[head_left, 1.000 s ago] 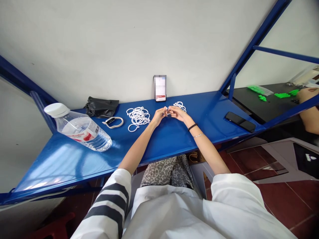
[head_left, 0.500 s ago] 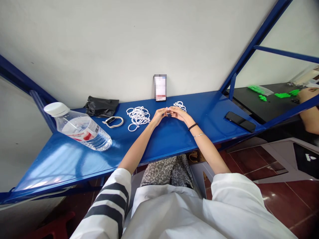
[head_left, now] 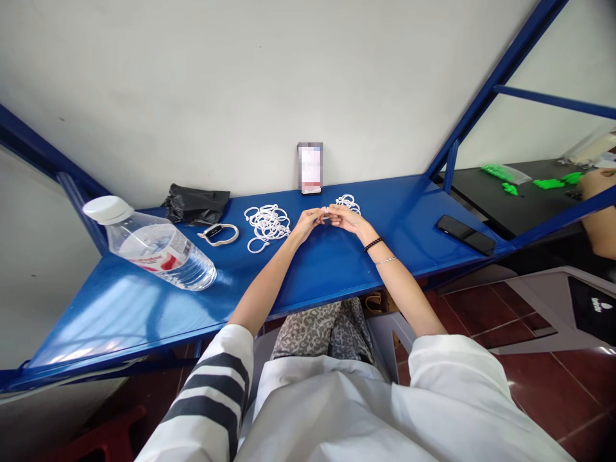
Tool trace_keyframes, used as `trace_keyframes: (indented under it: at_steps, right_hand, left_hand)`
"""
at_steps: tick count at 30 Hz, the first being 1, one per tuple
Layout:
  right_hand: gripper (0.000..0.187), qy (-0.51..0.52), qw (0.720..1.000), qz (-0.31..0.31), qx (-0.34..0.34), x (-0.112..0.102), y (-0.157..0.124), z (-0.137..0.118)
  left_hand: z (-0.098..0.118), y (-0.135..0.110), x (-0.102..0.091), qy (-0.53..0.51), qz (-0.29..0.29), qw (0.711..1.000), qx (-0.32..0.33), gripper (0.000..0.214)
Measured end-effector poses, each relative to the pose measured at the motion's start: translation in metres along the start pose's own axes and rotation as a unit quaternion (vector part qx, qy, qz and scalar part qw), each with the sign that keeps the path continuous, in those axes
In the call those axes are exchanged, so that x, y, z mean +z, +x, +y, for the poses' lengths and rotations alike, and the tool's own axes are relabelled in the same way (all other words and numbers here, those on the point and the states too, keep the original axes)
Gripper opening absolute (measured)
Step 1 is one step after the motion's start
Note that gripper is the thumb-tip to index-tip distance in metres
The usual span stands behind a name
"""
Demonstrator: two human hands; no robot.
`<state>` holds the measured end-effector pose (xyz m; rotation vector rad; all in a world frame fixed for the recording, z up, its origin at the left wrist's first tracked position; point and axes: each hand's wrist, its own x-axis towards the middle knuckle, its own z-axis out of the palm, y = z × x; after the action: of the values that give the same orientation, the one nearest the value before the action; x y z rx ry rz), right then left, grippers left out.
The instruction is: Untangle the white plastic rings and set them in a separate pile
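Note:
My left hand (head_left: pixel 310 221) and my right hand (head_left: pixel 344 217) meet above the blue table (head_left: pixel 327 263), fingertips pinched together. Between them they hold a small white plastic ring (head_left: pixel 326 213), mostly covered by the fingers. A pile of similar white rings (head_left: pixel 268 223) lies to the left of my left hand, each ring with a small knob or joint. Just behind my right hand is a second, smaller group of white rings (head_left: pixel 350 203), partly hidden by that hand. A dark beaded bracelet and a thin metal bangle circle my right wrist.
A phone (head_left: pixel 310 168) leans upright against the wall. On the left stand a water bottle (head_left: pixel 158 247), a wristband (head_left: pixel 220 235) and a black plastic bag (head_left: pixel 197 205). Another phone (head_left: pixel 465 235) lies at right. Beyond the blue frame, green pieces (head_left: pixel 548 183) and another person's arm (head_left: pixel 599 218) show.
Both hands keep nearly the same place, still pinching the white ring, with only a slight shift of the fingers. The view has moved very slightly.

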<state>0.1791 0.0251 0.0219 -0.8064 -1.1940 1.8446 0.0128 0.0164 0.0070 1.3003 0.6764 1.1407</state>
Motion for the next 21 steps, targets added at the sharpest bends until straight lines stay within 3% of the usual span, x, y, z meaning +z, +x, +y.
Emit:
trace_keyframes:
  at_steps: [7, 15, 21]
  right_hand:
    - [0.043, -0.009, 1.000, 0.014, -0.005, 0.0010, 0.0007, 0.0007]
    - [0.045, -0.029, 0.999, 0.032, -0.016, 0.0045, 0.0009, 0.0010]
    - [0.040, -0.105, 0.983, 0.099, -0.112, 0.0096, 0.0028, 0.0066]
  left_hand:
    - [0.0014, -0.0003, 0.0014, -0.017, 0.013, 1.000, -0.022, 0.053]
    - [-0.0005, -0.0003, 0.0007, -0.045, 0.026, 0.998, -0.033, 0.042]
    - [-0.0031, 0.0014, 0.0016, -0.040, 0.055, 0.997, -0.018, 0.033]
